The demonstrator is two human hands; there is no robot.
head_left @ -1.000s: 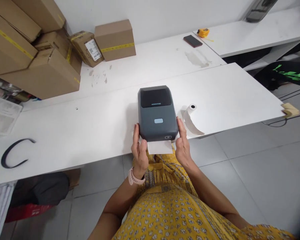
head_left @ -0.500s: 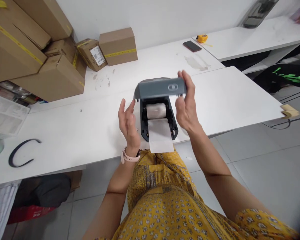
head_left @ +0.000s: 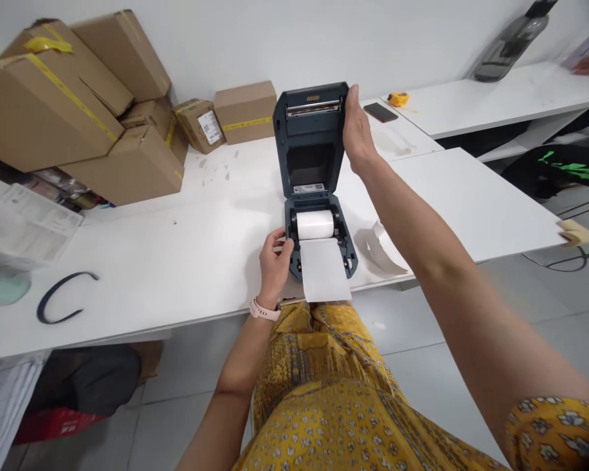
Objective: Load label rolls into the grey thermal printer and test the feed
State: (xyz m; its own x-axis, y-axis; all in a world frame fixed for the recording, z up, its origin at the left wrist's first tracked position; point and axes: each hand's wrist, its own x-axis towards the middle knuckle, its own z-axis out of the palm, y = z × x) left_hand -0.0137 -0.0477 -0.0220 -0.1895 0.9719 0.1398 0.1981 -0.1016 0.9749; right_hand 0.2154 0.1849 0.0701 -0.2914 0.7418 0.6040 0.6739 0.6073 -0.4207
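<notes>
At the front edge of the smooth white worktop [head_left: 201, 261], our printer [head_left: 292, 201] stands open, its matte, dark blue-grey lid [head_left: 307, 139] raised and bevelled at the corners. A glossy white paper roll [head_left: 315, 224] lies across the shallow base [head_left: 347, 247], and its flat, thin sheet [head_left: 325, 269] runs out past the front. Our right hand [head_left: 358, 134] lies along the lid's right edge, fingers straight and partly hidden, so we cannot tell whether they grip it. Our left hand [head_left: 273, 265] touches the base's left side with bent fingers; whether these pinch it we cannot tell either. Just right of the printer, our right forearm [head_left: 417, 222] partly blocks a curled paper strip [head_left: 385, 255]. Farther off we see stiff cardboard boxes [head_left: 39, 121], a flat dark phone [head_left: 380, 112], a rounded yellow tape measure [head_left: 398, 99] and a translucent bottle [head_left: 508, 49]. Well to the left lies a dark, curved band [head_left: 41, 306].
</notes>
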